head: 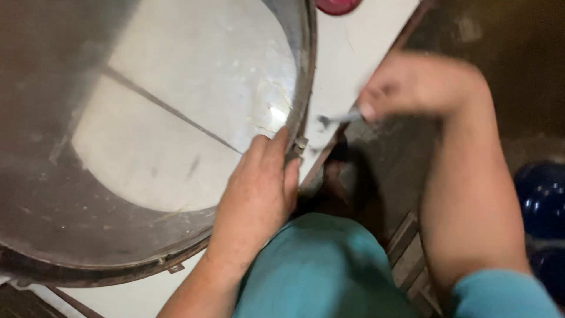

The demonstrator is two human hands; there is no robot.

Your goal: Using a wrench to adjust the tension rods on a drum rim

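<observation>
Steel glints between the right hand (412,85), which is clenched around the handle of a small wrench (340,118) whose open head points toward the other hand. The left hand (259,188) lies flat, fingers together, pressed over the rim of a big round metal drum (88,235), right at a small clamp or lug (299,144) on the band; it grips nothing, it only steadies. The wrench head sits just beside that lug, between the two hands, though blur keeps me from telling whether it is touching the fitting. The drum spreads away to the left of the left hand, its thin wall dull and scratched, its pale bottom crossed by one dark line. It looks stiff but light for its size, with an edge that may be sharp, so I judge the banded rim the safe place to hold. It rests on a white tabletop (353,47), which runs on beyond the right hand. Below both hands come teal sleeves and knee; something glossy blue (544,200) sits right of the right forearm.
</observation>
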